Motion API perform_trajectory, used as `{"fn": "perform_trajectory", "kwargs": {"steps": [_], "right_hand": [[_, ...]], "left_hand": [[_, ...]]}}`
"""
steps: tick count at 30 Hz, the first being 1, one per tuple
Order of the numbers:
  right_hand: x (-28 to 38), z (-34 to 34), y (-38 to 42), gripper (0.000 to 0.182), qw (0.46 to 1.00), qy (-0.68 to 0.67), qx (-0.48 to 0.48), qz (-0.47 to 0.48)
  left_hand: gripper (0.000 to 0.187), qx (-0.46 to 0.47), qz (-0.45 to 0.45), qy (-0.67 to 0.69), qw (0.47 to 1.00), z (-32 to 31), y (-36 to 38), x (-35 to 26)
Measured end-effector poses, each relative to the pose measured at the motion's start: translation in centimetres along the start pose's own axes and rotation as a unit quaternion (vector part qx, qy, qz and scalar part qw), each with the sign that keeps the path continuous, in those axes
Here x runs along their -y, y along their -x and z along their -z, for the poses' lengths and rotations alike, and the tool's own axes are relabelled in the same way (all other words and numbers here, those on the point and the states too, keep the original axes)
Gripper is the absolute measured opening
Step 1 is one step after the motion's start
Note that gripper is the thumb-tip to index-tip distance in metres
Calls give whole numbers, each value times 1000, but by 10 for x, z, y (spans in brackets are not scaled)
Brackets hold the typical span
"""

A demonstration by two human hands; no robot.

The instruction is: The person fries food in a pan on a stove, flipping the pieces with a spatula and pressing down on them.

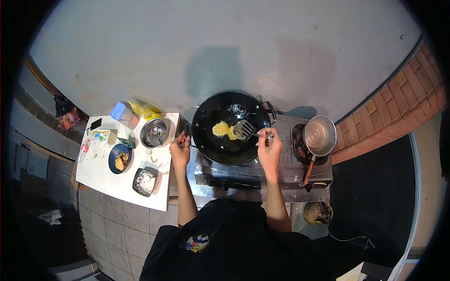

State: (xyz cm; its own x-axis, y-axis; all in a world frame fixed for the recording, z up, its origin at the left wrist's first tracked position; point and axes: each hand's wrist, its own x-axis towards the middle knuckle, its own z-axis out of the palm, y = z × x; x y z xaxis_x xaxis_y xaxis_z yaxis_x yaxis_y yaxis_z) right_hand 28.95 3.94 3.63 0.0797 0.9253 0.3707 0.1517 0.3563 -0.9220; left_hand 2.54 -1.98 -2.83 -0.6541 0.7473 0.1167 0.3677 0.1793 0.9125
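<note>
A large black wok (206, 111) sits on the stove's left burner. My left hand (180, 148) is closed at the wok's left handle, fingers wrapped on it. In my right hand (269, 149) is a metal slotted spatula (244, 129), its blade low inside the wok. Two yellow-golden pieces of food, which look fried, lie in the middle of the pan: one piece (220, 129) lies free, while the other piece (231, 133) is partly under the blade's left edge. Shiny, bubbly liquid (238, 110) shows toward the wok's far side.
Right of the wok, a saucepan (320, 136) with a wooden handle stands on the stove (225, 174). On the white table (101, 181) at left are a steel bowl (154, 133), a dark bowl of fried food (120, 159), a square dish of white powder (145, 181) and a blue-lidded container (123, 114).
</note>
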Motion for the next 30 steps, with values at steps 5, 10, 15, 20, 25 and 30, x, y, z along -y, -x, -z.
{"fn": "perform_trajectory", "kwargs": {"steps": [5,10,15,20,25,30], "right_hand": [[-19,-7,0,8,1000,23,10,3],[-18,-11,-3,13,999,31,29,0],[-7,-6,-13,21,986,159,55,7],[-6,-14,-18,26,975,212,66,-7],[2,-25,-22,27,966,236,80,-63],[-5,-24,-29,28,966,236,75,-80]], "left_hand": [[36,-5,-32,-24,999,1,0,0],[35,-11,-50,-17,999,-1,-4,9],[35,0,-39,-3,999,-1,-5,14],[36,-1,-35,-5,999,-2,-5,13],[36,0,-21,-4,1000,-1,-4,10],[35,4,-21,13,1000,-3,-3,13]]}}
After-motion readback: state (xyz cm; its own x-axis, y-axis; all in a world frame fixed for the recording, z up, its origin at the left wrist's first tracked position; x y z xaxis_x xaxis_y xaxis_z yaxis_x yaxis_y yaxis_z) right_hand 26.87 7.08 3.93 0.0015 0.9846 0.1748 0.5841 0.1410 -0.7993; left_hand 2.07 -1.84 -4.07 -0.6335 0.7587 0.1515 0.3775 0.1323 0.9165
